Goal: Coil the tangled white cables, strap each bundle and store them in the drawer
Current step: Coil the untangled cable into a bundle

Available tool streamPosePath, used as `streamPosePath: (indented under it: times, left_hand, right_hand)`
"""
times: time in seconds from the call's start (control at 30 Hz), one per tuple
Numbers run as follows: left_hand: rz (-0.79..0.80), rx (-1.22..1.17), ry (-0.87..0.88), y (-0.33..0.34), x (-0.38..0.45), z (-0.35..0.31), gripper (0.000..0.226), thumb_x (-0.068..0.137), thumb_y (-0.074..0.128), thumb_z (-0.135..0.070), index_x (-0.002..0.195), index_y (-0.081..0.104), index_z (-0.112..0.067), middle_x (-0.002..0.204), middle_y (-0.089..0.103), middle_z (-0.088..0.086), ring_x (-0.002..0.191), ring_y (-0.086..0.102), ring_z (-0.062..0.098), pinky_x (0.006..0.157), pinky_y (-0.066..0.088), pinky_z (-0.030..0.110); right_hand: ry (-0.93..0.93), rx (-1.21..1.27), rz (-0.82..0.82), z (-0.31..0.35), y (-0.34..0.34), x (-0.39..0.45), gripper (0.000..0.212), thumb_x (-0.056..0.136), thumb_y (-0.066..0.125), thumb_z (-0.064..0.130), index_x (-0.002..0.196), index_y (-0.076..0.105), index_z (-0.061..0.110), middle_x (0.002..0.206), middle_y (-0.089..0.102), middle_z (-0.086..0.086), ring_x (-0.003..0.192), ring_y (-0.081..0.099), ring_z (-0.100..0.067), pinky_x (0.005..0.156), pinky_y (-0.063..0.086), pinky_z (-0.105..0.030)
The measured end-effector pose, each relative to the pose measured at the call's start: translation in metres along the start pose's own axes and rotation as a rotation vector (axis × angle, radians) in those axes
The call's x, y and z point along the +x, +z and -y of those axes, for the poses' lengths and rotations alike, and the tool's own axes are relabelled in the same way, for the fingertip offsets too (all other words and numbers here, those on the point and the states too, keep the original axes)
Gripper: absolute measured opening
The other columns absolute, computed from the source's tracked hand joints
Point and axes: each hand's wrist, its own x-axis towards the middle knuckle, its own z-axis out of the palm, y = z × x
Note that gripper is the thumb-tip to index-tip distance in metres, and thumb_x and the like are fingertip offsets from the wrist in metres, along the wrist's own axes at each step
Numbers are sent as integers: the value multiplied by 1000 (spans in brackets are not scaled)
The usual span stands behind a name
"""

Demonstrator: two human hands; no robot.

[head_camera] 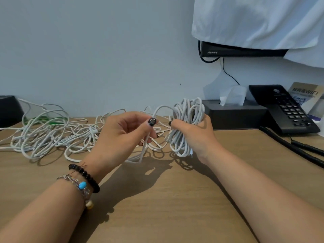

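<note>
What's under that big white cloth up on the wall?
A black screen pokes out below the white cloth; only its bottom edge shows, with dark wires hanging down. The rest is covered.

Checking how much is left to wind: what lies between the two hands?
In the head view, a loose white cable strand arcs from the left hand, which pinches it, to the coiled bundle gripped by the right hand. Nothing else lies between them.

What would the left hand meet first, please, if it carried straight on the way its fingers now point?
Probably the coil gripped in the right hand: the left hand, pinching a loose cable, points rightward at it. Depth is unclear, so it might pass in front.
</note>
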Motion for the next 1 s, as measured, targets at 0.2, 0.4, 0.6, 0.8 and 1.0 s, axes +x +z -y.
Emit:
streamPosePath:
  times: [0.2, 0.4, 0.6, 0.8, 1.0]
  left_hand:
    - [-87, 9, 8, 3, 1, 4, 13, 77, 72, -27, 84, 78, -19, 74, 73, -2, 66, 60, 7, 60, 45, 16]
    - [-95, -137, -142, 1, 2, 6, 28, 59, 82, -32, 74, 72, -12, 63, 65, 6, 53, 56, 9, 50, 44, 17]
    - [-58, -138, -210, -1, 3, 13, 29, 52, 82, -40, 68, 72, -18, 75, 69, 6, 67, 56, 13, 59, 45, 25]
    - [-97, -118, -136, 1, 4, 17, 33, 51, 82, -37, 69, 70, -12, 88, 63, 30, 72, 55, 24, 56, 46, 21]
    - [-44, -10, -85, 3, 6, 21, 43, 63, 74, -43, 75, 61, -3, 71, 59, 20, 63, 46, 23, 58, 39, 33]
  right_hand:
    - [129, 275, 267, 0, -1, -4, 11, 76, 68, 4, 74, 70, 14, 67, 66, -10, 59, 66, -23, 58, 58, -32]
    - [198, 262, 393, 2, -1, -6, 11, 81, 67, 4, 92, 65, 3, 73, 69, -17, 60, 67, -26, 59, 60, -35]
    - [206, 147, 558, -2, 0, -9, 21, 72, 67, 14, 92, 66, 7, 77, 71, -15, 61, 69, -25, 63, 61, -38]
    - [204, 144, 550, -3, 3, -10, 20, 72, 67, 15, 91, 67, 10, 78, 72, -13, 62, 69, -24, 63, 61, -37]
    - [236, 202, 553, -3, 5, -10, 15, 70, 68, 14, 83, 67, 8, 73, 69, -14, 60, 67, -25, 63, 59, -37]
